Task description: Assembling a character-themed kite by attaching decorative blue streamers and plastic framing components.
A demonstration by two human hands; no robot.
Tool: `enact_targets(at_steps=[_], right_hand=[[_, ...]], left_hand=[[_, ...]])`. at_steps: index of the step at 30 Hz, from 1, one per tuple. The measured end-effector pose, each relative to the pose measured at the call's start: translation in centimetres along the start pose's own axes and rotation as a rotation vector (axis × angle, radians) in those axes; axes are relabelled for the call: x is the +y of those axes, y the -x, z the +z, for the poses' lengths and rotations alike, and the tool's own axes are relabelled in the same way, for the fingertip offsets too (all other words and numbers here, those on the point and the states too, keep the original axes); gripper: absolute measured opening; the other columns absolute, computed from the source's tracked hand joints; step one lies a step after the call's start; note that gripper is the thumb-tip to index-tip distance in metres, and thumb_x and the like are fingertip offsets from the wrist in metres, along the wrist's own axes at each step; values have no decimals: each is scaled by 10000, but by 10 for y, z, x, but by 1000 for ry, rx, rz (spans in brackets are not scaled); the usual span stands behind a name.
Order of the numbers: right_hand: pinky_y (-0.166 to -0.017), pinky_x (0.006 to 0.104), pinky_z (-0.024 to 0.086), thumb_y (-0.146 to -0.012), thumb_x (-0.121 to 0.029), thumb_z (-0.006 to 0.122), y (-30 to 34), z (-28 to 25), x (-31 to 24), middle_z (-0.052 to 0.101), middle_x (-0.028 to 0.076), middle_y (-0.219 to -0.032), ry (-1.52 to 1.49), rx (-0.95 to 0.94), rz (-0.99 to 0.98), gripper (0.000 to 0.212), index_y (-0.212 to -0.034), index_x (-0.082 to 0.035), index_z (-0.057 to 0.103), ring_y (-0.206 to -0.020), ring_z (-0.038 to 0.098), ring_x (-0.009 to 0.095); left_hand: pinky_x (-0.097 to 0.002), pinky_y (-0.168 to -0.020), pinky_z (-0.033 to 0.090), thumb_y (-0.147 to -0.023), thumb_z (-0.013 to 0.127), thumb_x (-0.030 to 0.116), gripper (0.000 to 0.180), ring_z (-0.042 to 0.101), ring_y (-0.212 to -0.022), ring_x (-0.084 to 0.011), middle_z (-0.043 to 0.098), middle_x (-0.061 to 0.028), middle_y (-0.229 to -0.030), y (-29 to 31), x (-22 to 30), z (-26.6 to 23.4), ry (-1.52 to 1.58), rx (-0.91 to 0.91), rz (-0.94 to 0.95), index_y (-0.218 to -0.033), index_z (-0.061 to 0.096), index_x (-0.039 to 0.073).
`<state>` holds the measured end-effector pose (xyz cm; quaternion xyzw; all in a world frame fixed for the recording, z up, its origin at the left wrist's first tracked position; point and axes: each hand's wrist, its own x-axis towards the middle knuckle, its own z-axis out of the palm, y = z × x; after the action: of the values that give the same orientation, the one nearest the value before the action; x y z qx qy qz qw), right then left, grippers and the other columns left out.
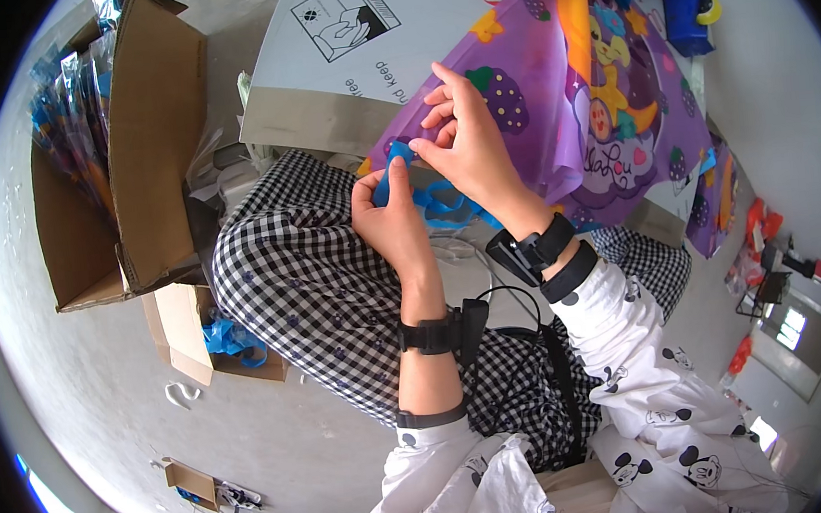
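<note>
A blue ribbon (pixel 395 152) stands up pinched between the thumb and fingers of my left hand (pixel 390 221). Its loose length (pixel 445 205) curls below, between my two wrists. My right hand (pixel 472 150) is open beside it, fingers apart and index finger stretched out. The right thumb tip is close to the ribbon's upper end; whether they touch I cannot tell. Behind both hands spreads a purple sheet (pixel 536 73) of thin kite-like material, printed with strawberries, stars and a cartoon figure. One pointed corner of it reaches toward the ribbon.
A large white printed board (pixel 322 109) lies under the sheet, past my checked lap (pixel 286 266). To the left stand a tall carton (pixel 166 150) of plastic-wrapped items and a small carton (pixel 180 332) with blue ribbon. A blue tape dispenser (pixel 685 13) sits at the far right.
</note>
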<state>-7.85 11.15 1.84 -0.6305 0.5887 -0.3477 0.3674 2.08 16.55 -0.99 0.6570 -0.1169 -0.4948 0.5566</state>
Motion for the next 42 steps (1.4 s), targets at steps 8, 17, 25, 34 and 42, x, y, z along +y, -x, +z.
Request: enact_targets(at_steps=[8, 17, 25, 34, 42], right_hand=[[-681, 247, 516, -709, 33, 757, 0, 1, 0, 502, 113, -1126, -14, 1, 0, 851, -1432, -22, 311, -864, 563, 157], [-677, 228, 515, -730, 16, 780, 0, 2, 1, 502, 119, -1147, 22, 11, -11, 850, -1441, -40, 318, -890, 560, 134], [-673, 227, 513, -731, 24, 773, 1, 2, 1, 497, 118, -1148, 33, 12, -14, 846, -1441, -40, 317, -886, 557, 133], [-673, 225, 511, -722, 32, 773, 0, 2, 1, 499, 121, -1150, 33, 10, -12, 849, -1439, -43, 322, -883, 559, 135], [-681, 238, 514, -804, 11, 686, -10, -14, -8, 548, 102, -1073, -192, 30, 52, 621, -1353, -9, 398, -884, 585, 146]], left_hand=[[-188, -529, 393, -856, 738, 151, 220, 505, -591, -41, 596, 1, -687, 1, 1, 4, 12, 39, 33, -777, 592, 5], [-188, -530, 394, -859, 737, 149, 217, 503, -593, -42, 595, 2, -690, 2, 1, 5, 22, 33, 23, -785, 592, 5], [-189, -531, 396, -855, 740, 145, 219, 505, -593, -44, 595, 1, -694, 1, 2, 6, 23, 40, 16, -779, 588, 7], [-203, -574, 417, -834, 767, 184, 279, 509, -637, -56, 591, -12, -706, -2, -5, 7, -14, 59, 53, -741, 567, 13], [-194, -556, 451, -839, 768, 178, 249, 614, -642, -85, 666, -60, -750, -2, -5, 7, -96, 49, 80, -788, 586, 16]])
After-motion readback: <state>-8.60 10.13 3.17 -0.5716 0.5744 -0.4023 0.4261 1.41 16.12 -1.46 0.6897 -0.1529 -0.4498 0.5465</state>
